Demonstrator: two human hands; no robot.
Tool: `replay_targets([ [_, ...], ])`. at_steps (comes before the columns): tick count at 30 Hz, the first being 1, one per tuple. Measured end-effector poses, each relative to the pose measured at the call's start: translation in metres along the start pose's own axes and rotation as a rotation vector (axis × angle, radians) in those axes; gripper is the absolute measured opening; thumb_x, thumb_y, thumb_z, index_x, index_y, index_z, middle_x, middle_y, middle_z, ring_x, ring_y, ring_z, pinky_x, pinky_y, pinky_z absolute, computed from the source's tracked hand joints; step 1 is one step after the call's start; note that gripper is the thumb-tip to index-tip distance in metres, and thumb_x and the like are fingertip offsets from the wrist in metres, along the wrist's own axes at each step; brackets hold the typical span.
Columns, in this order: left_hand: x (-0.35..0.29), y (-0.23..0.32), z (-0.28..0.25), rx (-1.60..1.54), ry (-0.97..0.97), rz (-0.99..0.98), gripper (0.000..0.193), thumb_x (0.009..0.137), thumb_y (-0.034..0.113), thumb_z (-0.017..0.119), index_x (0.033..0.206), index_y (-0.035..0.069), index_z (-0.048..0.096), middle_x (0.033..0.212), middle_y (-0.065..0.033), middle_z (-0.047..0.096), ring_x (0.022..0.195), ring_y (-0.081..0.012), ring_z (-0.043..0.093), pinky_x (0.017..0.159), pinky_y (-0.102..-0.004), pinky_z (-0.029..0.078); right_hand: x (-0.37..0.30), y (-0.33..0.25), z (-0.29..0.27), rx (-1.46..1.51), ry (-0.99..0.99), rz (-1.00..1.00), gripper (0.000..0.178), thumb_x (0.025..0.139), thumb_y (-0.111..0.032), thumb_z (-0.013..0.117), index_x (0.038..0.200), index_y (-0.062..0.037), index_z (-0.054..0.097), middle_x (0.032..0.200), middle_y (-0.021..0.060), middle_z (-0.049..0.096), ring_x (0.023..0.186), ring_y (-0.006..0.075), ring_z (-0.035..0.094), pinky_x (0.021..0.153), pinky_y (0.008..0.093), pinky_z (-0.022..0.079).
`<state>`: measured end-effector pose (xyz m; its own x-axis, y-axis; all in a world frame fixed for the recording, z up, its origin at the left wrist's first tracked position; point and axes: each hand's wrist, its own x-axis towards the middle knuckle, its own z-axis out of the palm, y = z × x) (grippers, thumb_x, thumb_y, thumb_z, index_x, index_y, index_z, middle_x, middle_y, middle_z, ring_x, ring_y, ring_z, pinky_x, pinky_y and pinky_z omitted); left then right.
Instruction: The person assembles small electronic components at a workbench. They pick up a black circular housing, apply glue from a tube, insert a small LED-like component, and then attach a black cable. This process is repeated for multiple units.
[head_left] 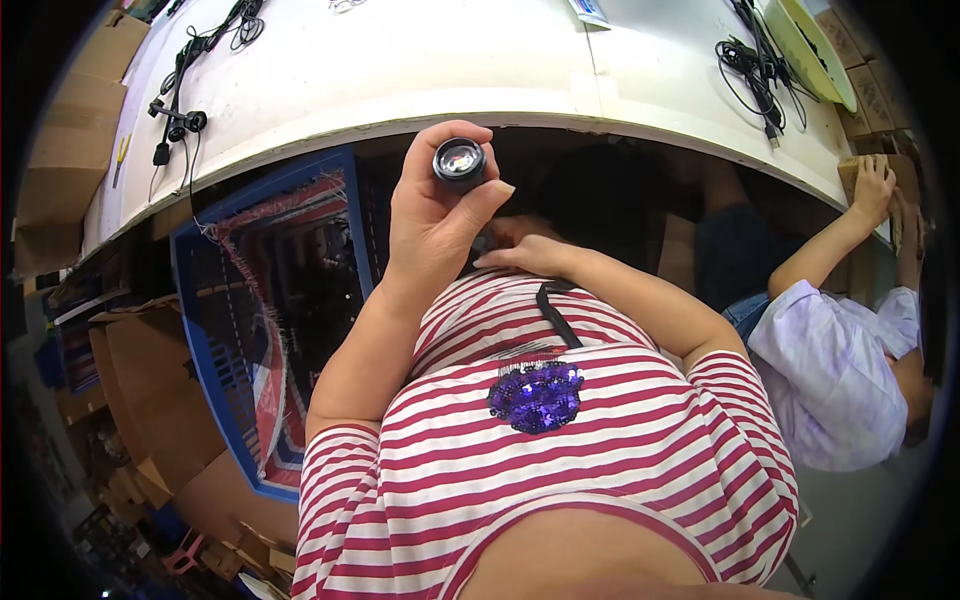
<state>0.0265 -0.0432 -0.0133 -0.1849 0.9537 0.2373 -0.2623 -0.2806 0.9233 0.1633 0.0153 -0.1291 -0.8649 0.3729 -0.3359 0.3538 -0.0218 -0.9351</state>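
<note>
One black shiny-ended cylinder (460, 163) is facing up by the bench (420, 85), fingers of the left hand (428, 205) gripping it | right hand (538, 253) fingers: can't tell | handling seemingly underway, no finish showing

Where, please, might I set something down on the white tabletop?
The widest free patch of white tabletop lies between the black cables at left and the coiled black wires at right, beyond the left hand, short of the blue-and-white packet. Those wires, beside the pale green basin, crowd the right end.
</note>
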Motion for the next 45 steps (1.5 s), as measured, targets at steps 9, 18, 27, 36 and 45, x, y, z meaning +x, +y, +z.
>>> replay_targets([
  [9, -0.004, 0.001, -0.016, 0.341, 0.049, 0.07, 0.043, 0.074, -0.005, 0.064, 0.113, 0.0, 0.048, 0.102, -0.0094, 0.056, 0.091, -0.0112, 0.053, 0.081, -0.0235, 0.043, 0.009, 0.034, -0.01, 0.201, 0.132, 0.115, 0.015, 0.076, -0.011, 0.066, 0.088, -0.0031, 0.06, 0.071, 0.0027, 0.059, 0.055, 0.0092, 0.054, 0.054, 0.0223, 0.042],
  [18, 0.0, 0.011, -0.016, 0.14, -0.104, -0.278, 0.038, 0.076, 0.005, 0.059, 0.112, -0.001, 0.049, 0.1, -0.0087, 0.055, 0.076, -0.0103, 0.054, 0.068, -0.0205, 0.046, 0.014, 0.076, -0.023, 0.135, 0.225, 0.1, 0.012, 0.075, -0.005, 0.062, 0.087, -0.0022, 0.063, 0.076, 0.0059, 0.064, 0.063, 0.0119, 0.061, 0.058, 0.0222, 0.045],
  [27, 0.0, 0.007, -0.019, -0.058, -0.197, -0.536, 0.034, 0.078, 0.014, 0.049, 0.106, -0.005, 0.052, 0.092, -0.0103, 0.058, 0.072, -0.0148, 0.057, 0.068, -0.0262, 0.046, 0.016, 0.086, -0.031, 0.127, 0.269, 0.085, 0.012, 0.073, -0.003, 0.062, 0.085, 0.0, 0.063, 0.073, 0.007, 0.064, 0.066, 0.0138, 0.062, 0.064, 0.025, 0.048],
  [36, 0.002, 0.006, -0.014, -0.038, -0.225, -0.505, 0.032, 0.077, 0.013, 0.054, 0.105, -0.004, 0.053, 0.098, -0.0115, 0.057, 0.072, -0.0147, 0.059, 0.067, -0.0251, 0.048, 0.012, 0.076, -0.029, 0.11, 0.266, 0.013, 0.014, 0.072, -0.001, 0.061, 0.085, -0.001, 0.065, 0.075, 0.0063, 0.064, 0.071, 0.0107, 0.06, 0.069, 0.0244, 0.046],
  [45, -0.003, 0.002, -0.011, -0.015, -0.228, -0.402, 0.035, 0.079, 0.015, 0.058, 0.108, -0.001, 0.05, 0.103, -0.0154, 0.055, 0.081, -0.0169, 0.061, 0.073, -0.0271, 0.049, 0.011, 0.084, -0.03, 0.017, 0.217, 0.033, 0.015, 0.077, -0.01, 0.063, 0.09, -0.0036, 0.067, 0.081, 0.0077, 0.066, 0.071, 0.0111, 0.06, 0.07, 0.0249, 0.046],
])
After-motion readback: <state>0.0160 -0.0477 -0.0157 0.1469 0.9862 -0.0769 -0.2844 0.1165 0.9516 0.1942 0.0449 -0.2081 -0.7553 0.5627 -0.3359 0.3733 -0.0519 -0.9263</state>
